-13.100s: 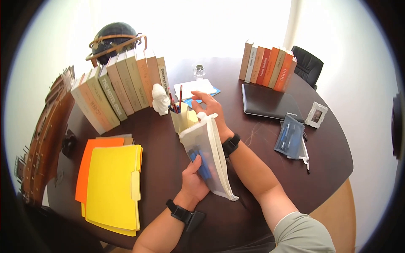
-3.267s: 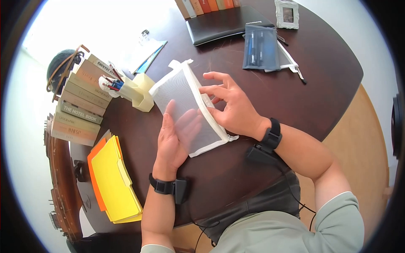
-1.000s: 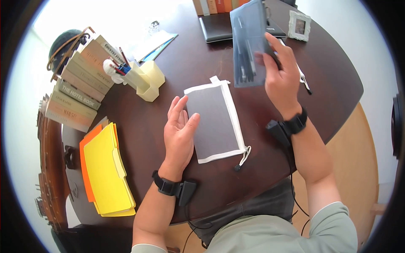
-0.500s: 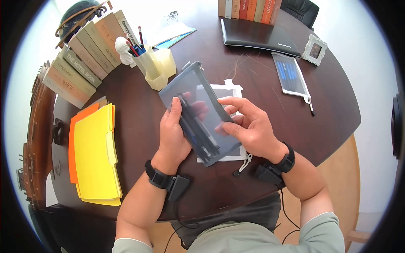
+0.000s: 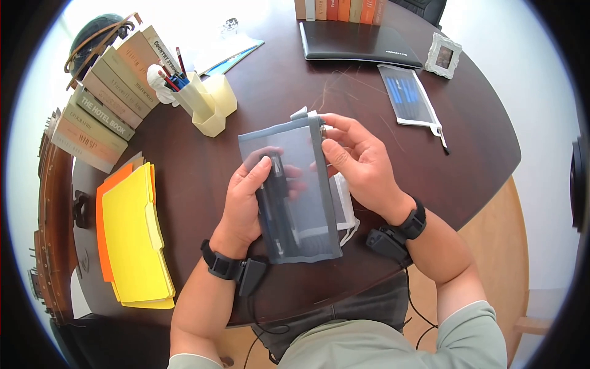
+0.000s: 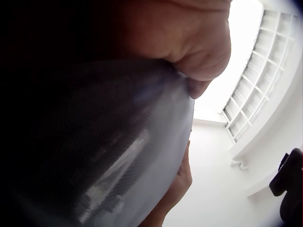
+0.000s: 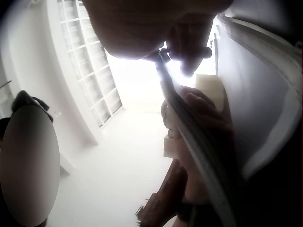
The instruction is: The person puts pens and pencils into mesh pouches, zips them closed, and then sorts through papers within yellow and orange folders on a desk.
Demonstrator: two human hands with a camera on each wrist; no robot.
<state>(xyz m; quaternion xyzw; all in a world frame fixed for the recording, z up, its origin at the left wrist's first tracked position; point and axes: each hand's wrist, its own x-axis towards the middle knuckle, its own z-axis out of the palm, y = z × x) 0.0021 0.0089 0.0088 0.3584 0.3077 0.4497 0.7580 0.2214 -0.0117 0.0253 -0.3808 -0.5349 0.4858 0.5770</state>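
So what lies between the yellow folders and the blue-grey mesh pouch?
The person's left hand, holding the pouch, then bare dark tabletop up to the folders, as the head view shows.

The person is wearing a pale gray-green shirt (image 5: 350,347) with short sleeves (image 5: 476,326) – thin white edges are showing on them. Dark gray pants (image 5: 362,307) are showing too. 2 black wrist straps (image 5: 413,222) are carrying 2 black boxes (image 5: 386,244) – thin black cords (image 5: 420,301) are hanging down.

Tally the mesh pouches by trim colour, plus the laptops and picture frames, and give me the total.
Blue-grey mesh pouch: 1
White-trimmed mesh pouches: 2
Laptop: 1
Picture frame: 1
Total: 5
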